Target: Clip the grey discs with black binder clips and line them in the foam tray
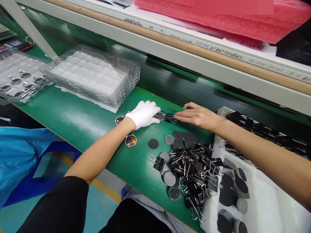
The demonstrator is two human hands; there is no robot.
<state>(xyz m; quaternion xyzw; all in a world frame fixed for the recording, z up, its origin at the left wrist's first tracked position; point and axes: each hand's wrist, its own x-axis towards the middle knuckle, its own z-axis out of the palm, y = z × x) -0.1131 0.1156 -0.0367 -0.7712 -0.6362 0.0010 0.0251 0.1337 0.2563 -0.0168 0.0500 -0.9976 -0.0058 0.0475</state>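
My left hand (144, 115), in a white glove, is closed around a round grey disc (160, 116) low over the green table. Part of what it grips is hidden under the fingers. A black binder clip (169, 117) sits at the right side of that disc. My bare right hand (198, 116) has its fingertips closed at the clip's right end. Beside my left wrist lies a round watch-like part (131, 140) with a metal rim and an orange piece, and another such part (119, 120) is partly covered by the glove. A dark disc (153, 143) rests nearer to me.
A heap of binder clips (194, 168) mixed with discs lies at the table's front right. White foam trays (262, 194) with discs and clips stand beyond it. Stacked clear trays (92, 74) stand back left. A shelf edge (170, 43) with pink foam (218, 19) overhangs behind.
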